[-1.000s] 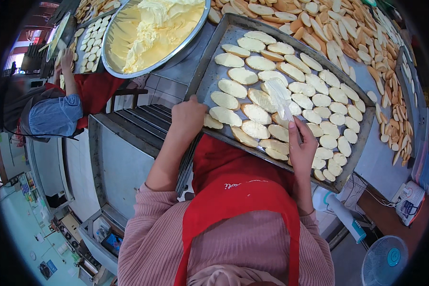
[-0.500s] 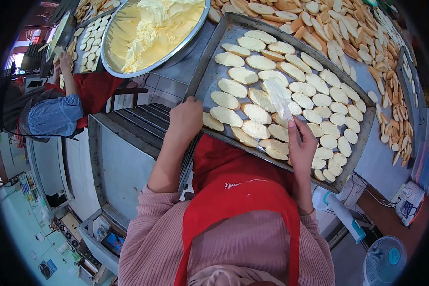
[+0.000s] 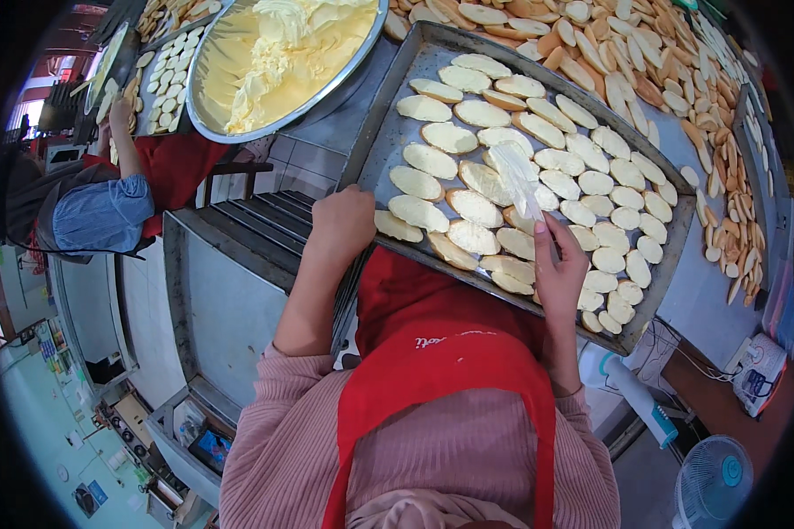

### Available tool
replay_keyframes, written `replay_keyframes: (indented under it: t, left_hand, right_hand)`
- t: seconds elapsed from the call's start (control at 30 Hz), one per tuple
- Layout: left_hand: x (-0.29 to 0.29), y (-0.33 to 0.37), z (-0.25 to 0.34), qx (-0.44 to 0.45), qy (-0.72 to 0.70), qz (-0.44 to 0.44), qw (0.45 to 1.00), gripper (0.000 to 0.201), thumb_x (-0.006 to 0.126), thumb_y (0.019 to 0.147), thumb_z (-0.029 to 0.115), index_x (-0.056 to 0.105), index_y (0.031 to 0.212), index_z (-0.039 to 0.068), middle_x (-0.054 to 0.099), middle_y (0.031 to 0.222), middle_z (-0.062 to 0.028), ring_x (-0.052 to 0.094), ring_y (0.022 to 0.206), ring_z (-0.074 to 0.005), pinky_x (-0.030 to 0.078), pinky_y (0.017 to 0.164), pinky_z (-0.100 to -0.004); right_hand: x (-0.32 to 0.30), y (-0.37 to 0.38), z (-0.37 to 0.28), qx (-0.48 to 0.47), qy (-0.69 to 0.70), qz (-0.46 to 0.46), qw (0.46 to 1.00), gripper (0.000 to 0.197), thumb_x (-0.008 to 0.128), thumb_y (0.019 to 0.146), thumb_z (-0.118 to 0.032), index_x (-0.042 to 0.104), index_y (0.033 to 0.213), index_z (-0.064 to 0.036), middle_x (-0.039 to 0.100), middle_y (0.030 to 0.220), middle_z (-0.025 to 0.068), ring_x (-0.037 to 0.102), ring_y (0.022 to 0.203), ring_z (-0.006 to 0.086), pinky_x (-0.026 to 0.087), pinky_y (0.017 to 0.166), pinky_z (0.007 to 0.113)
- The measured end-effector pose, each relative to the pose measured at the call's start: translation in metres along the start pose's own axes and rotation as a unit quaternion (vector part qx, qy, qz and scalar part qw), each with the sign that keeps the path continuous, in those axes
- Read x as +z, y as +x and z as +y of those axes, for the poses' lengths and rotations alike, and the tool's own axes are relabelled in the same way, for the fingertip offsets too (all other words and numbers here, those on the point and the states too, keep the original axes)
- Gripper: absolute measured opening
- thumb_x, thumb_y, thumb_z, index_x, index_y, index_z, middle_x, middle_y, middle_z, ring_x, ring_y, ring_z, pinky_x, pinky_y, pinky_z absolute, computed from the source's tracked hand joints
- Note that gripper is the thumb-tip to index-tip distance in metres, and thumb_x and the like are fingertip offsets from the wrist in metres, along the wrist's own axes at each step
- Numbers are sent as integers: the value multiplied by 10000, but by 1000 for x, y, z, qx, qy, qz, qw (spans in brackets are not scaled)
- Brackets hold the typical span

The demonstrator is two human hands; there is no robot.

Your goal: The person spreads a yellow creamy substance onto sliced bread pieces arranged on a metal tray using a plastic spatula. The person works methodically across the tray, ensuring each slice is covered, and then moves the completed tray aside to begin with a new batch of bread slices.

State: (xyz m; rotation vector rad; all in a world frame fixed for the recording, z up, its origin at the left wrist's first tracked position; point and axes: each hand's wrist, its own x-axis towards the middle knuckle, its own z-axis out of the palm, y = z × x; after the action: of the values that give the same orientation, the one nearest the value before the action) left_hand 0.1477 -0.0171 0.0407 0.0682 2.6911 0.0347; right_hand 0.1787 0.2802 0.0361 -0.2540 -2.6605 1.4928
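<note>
My left hand (image 3: 342, 220) is closed round the near left edge of a dark metal baking tray (image 3: 384, 145), which lies tilted across the view. Rows of oval bread slices (image 3: 429, 160) fill much of it, most of them coated with pale yellow cream. Over the middle of the tray, my right hand (image 3: 559, 269) grips a spatula (image 3: 515, 176) by its lower end. Its broad, whitish blade is smeared with cream and rests on or just above a slice; I cannot tell which. The fingertips under the handle are partly hidden.
A large metal bowl (image 3: 192, 93) of yellow cream (image 3: 304, 53) stands left of the tray. Loose bread slices (image 3: 622, 66) are heaped behind and to the right. A co-worker (image 3: 101, 212) stands at far left beside another tray (image 3: 183, 110). A fan (image 3: 713, 485) is at lower right.
My hands, the spatula and the tray stay almost in place. At far left, the co-worker's hand has shifted slightly, and a pale slice now shows at it.
</note>
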Motion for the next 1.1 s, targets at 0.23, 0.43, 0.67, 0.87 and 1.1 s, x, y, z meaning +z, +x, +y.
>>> replay_keyframes:
  t: [0.23,0.43,0.67,0.87,1.1]
  left_hand:
    - [-14,0,-2,6,-28,-44,999,260,620,797,187,700,1042,153,666,996,-110,638,994,-305,523,810,-452]
    - [-12,10,-9,33,-2,-80,996,278,689,776,237,706,1048,187,668,1027,-89,624,1034,-285,517,824,-441]
    - [-23,10,-6,-20,-11,-139,990,235,705,780,276,724,995,184,678,1016,-93,640,989,-291,517,810,-445]
    - [-24,8,-5,31,-35,-100,994,323,763,708,305,720,1009,197,679,1043,-87,637,1000,-294,515,832,-427]
    - [-23,14,-1,52,-32,-118,991,390,785,670,273,700,1044,204,683,1022,-101,633,1010,-302,504,852,-421]
  right_hand:
    - [1,-1,0,4,2,-1,1000,264,619,938,-187,669,1084,26,690,919,133,643,830,172,489,776,292]
    - [1,-1,-3,14,11,-3,1000,258,619,937,-182,669,1083,24,687,908,124,638,833,158,487,774,289]
    - [1,0,-1,21,1,-4,1000,264,621,937,-192,671,1079,24,688,921,130,643,832,175,488,783,296]
    - [2,1,2,22,-1,-12,1000,273,622,939,-203,671,1076,28,689,928,136,646,840,183,488,787,297]
    - [3,2,0,19,-2,-16,1000,271,619,940,-199,668,1088,23,684,915,123,636,822,174,484,769,287]
